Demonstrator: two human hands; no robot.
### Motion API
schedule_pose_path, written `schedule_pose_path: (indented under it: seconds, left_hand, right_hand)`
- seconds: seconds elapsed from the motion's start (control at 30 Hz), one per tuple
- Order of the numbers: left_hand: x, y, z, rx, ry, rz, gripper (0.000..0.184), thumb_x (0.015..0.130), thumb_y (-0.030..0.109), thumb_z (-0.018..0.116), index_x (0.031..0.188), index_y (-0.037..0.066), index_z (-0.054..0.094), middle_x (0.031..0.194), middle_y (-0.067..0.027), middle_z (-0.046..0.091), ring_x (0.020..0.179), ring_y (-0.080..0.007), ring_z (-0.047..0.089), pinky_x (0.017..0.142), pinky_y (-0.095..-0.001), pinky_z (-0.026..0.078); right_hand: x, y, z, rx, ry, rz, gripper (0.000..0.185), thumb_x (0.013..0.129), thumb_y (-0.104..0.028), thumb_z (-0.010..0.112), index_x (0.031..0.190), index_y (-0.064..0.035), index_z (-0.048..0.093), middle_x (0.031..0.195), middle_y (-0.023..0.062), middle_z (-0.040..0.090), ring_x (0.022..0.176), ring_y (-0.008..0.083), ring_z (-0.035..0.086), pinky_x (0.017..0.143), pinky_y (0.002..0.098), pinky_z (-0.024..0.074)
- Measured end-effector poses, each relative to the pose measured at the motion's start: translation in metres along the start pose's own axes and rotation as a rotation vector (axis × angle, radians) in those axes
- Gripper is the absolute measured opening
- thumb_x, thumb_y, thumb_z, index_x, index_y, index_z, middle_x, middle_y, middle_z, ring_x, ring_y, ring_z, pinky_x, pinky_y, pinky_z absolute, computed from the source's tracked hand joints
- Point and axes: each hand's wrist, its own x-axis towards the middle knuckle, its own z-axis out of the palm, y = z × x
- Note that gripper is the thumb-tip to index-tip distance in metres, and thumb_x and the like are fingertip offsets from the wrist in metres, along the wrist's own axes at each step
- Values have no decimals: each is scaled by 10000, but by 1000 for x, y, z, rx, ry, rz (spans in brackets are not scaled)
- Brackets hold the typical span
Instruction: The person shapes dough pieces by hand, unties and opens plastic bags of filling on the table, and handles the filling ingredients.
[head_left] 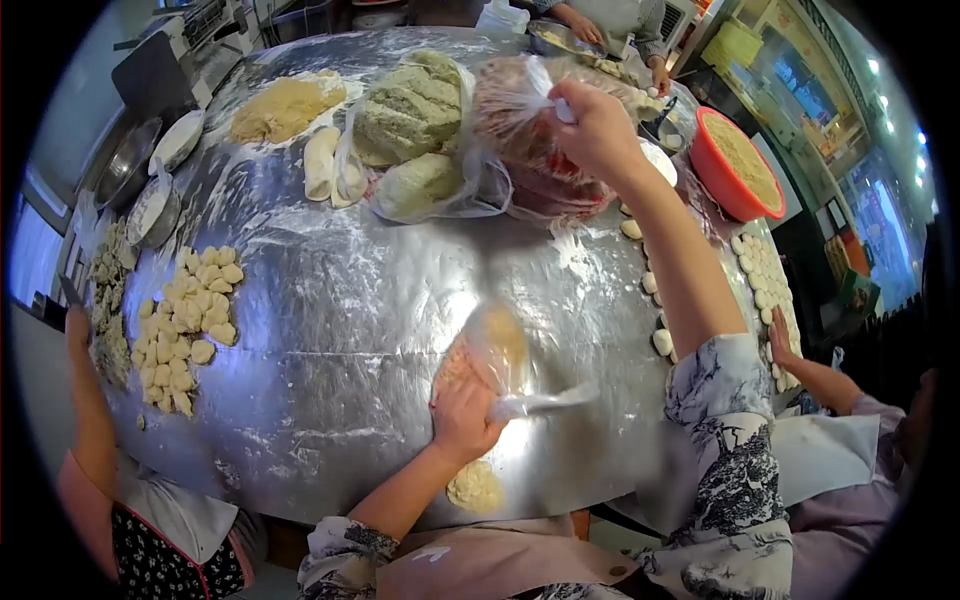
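Floured metal table (340,260); hands (465,420) gripping plastic bags (540,95); bare middle.

No brand, number or sign legible. Small white mark (433,554) on the pinkish apron (500,578): unreadable. Bluish panel (800,85) in the upper right background: too blurred to read.

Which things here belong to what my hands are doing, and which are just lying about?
In hand:
- large reddish bag, right hand
- smaller clear bag, left hand

Apparently lying about:
- pale green mass
- yellowish mound
- white roll
- red basin
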Motion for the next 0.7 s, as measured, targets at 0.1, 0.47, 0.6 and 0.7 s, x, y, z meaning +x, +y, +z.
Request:
schedule_pose_path:
  seconds: [0.1,0.47,0.6,0.7]
  left_hand:
    - [-11,26,2,-89,-78,66,195,706,185,702,790,80,561,797,-126,559,752,-360,569,694,-468,449]
    - [-41,75,6,-98,-277,14,161,700,137,667,823,82,579,833,-114,569,831,-355,558,749,-471,423]
    - [-34,72,12,-169,-211,-77,168,724,123,640,876,69,594,867,-127,589,869,-375,561,789,-486,423]
    - [-17,77,14,-333,-216,-306,133,782,71,620,909,47,589,892,-149,596,890,-358,575,804,-441,442]
  right_hand:
    - [-37,-43,-14,97,-43,23,286,853,-248,720,1085,-95,657,905,178,691,844,332,677,763,418,530]
    - [-222,-73,46,515,-761,-60,336,898,-341,675,1104,-77,639,988,152,682,925,321,661,813,424,521]
    - [-247,-16,-12,648,-951,-17,724,765,-467,806,1304,-48,565,1216,169,636,1143,306,604,988,383,470]
    - [-284,-13,-24,763,-1140,-17,1008,621,-411,917,1431,-36,450,1313,181,603,1224,328,571,1041,376,443]
